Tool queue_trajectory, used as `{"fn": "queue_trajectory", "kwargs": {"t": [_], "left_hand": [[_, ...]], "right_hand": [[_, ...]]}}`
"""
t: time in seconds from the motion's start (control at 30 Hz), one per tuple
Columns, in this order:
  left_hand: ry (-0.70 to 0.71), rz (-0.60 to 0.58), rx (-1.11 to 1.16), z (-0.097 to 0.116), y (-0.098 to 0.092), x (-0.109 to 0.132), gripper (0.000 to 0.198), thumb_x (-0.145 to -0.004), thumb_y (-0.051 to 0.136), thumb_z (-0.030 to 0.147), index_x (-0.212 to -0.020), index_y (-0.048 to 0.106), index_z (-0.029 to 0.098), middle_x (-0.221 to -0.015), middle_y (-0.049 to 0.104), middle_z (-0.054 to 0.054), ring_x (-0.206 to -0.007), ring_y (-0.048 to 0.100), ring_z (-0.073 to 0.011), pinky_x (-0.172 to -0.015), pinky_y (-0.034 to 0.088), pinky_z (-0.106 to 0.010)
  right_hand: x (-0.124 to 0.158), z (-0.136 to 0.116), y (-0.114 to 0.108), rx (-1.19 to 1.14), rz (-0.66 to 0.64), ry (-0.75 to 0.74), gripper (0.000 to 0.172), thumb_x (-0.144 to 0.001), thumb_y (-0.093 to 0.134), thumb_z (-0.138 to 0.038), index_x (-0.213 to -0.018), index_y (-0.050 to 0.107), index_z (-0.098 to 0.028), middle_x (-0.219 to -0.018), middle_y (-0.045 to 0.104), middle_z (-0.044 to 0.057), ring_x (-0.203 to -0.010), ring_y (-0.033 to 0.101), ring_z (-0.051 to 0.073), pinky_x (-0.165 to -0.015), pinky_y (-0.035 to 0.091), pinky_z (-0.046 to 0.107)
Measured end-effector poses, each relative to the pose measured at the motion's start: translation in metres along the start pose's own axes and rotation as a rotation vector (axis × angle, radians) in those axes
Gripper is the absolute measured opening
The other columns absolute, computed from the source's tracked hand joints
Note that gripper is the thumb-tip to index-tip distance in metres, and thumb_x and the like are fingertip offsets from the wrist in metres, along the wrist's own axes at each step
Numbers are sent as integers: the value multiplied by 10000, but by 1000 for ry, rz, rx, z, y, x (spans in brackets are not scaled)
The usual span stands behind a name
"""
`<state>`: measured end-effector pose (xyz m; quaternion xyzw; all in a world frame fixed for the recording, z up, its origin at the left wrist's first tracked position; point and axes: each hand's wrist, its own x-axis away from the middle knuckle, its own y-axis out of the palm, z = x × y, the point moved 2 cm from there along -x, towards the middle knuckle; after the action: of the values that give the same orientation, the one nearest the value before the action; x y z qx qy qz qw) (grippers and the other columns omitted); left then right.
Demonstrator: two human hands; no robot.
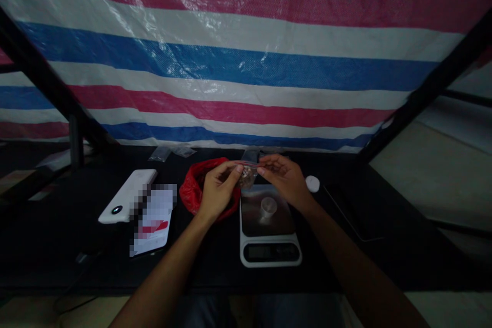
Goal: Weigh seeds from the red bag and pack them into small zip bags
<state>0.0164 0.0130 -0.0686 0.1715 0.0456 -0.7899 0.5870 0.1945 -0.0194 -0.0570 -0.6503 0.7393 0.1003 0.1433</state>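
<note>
Between my two hands is a small clear zip bag (249, 177) with brownish bits inside, raised just above the back of the scale. My left hand (221, 187) pinches the bag's top edge at the left, thumb towards me. The other end of that edge is pinched by my right hand (282, 177). Below them stands a white kitchen scale (249, 259) with a metal plate and a dark display. On its plate sits a small clear round cup (268, 207). An opened red plastic bag (190, 192) lies beside the scale, partly behind my left hand.
At the left are a white power bank (128, 195) and a phone (156, 220) with its screen lit. Small clear bags (160, 153) lie at the back. A round white object (312, 184) and a dark flat device (348, 210) rest at the right. Striped sheeting (246, 72) rises behind the black table.
</note>
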Motion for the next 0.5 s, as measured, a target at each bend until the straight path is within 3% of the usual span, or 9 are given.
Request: {"fn": "queue_trajectory", "kwargs": {"t": [0.13, 0.3, 0.5], "left_hand": [[-20, 27, -28, 2, -4, 0, 395, -824, 755, 506, -994, 804, 153, -947, 802, -82, -879, 733, -229, -817, 580, -330], [-14, -2, -51, 6, -4, 1, 351, -823, 762, 480, -951, 824, 159, -937, 809, -76, -895, 744, -249, -849, 581, -356], [39, -40, -94, 6, 3, 3, 321, -851, 748, 439, -1024, 822, 179, -1072, 804, -88, -997, 743, -246, -931, 571, -366]], "right_hand": [[2, 5, -4, 110, -46, -21, 259, -809, 746, -470, -833, 723, -213, -846, 748, 32, -800, 689, 192, -760, 563, 349], [6, -9, -8, 307, -8, -161, 157, -883, 684, -363, -847, 718, -215, -923, 718, 47, -849, 647, 193, -712, 492, 318], [7, -9, 1, 324, -32, -167, 153, -908, 645, -340, -871, 709, -207, -873, 703, 40, -801, 628, 185, -675, 447, 310]]}}
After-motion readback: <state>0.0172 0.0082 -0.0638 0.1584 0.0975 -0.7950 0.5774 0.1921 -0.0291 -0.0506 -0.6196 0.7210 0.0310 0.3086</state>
